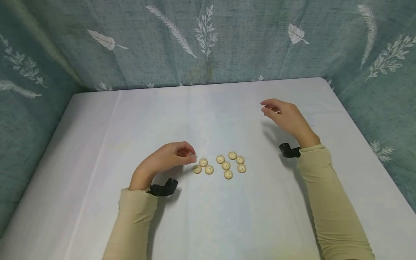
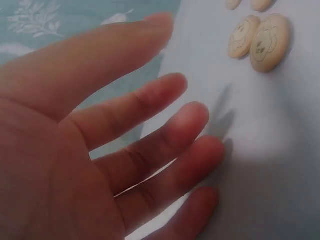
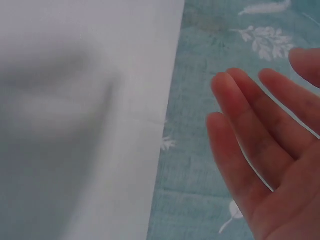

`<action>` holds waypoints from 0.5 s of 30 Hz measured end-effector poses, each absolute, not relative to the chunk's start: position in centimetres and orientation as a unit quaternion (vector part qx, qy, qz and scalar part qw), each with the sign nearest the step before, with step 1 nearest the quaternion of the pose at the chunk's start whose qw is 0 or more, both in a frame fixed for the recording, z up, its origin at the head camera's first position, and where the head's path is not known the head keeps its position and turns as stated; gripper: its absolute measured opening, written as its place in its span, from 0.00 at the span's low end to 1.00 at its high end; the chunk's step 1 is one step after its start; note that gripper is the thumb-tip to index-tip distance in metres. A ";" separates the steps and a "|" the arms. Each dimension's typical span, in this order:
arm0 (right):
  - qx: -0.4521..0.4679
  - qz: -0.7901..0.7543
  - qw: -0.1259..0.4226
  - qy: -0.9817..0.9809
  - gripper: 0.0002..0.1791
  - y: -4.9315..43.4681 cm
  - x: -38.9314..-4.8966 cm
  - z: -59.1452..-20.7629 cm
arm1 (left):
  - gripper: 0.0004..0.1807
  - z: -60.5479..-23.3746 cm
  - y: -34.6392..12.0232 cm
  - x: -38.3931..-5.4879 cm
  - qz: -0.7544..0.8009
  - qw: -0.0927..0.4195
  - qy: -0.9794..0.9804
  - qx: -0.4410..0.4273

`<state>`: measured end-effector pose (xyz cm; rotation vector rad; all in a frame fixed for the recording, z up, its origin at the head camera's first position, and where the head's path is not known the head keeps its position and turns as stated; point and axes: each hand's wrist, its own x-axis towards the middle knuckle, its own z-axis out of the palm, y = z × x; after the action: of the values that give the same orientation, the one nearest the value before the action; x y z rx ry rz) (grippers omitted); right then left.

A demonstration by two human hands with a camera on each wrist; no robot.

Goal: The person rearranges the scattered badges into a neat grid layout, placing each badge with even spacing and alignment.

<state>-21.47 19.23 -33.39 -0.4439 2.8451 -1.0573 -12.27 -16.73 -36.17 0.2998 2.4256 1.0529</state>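
Several round, tan wooden buttons point(image 1: 225, 165) with dark markings lie flat on the white table. Three of them point(image 1: 203, 162) form a small cluster at the left; the others make a curved line and a short row to the right. My left hand point(image 1: 169, 157) hovers just left of the cluster, fingers loosely bent and holding nothing. Two buttons that touch point(image 2: 270, 42) show beyond its fingertips in the left wrist view. Farther back on the right, my right hand point(image 1: 286, 115) hangs above the table with relaxed fingers and nothing in them.
A white cloth covers the table point(image 1: 130, 119). Green curtains with white leaf prints point(image 1: 208, 43) hang behind it and along both sides. A black wrist camera point(image 1: 164, 187) sits on the left wrist, another point(image 1: 289, 150) on the right.
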 end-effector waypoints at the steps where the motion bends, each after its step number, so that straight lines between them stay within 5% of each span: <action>1: -0.146 -0.345 0.042 0.926 0.21 19.1 -21.4 -33.5 | 0.15 -36.3 -16.6 -12.3 0.386 0.240 0.884 0.111; 15: -0.207 -0.327 0.087 0.918 0.22 16.5 -21.1 -35.1 | 0.16 -37.1 -15.4 -12.2 0.303 0.232 0.903 0.197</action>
<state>-21.15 16.55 -35.08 -0.6162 2.7336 -0.9734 -12.24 -15.36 -37.14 0.5407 2.4831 0.8316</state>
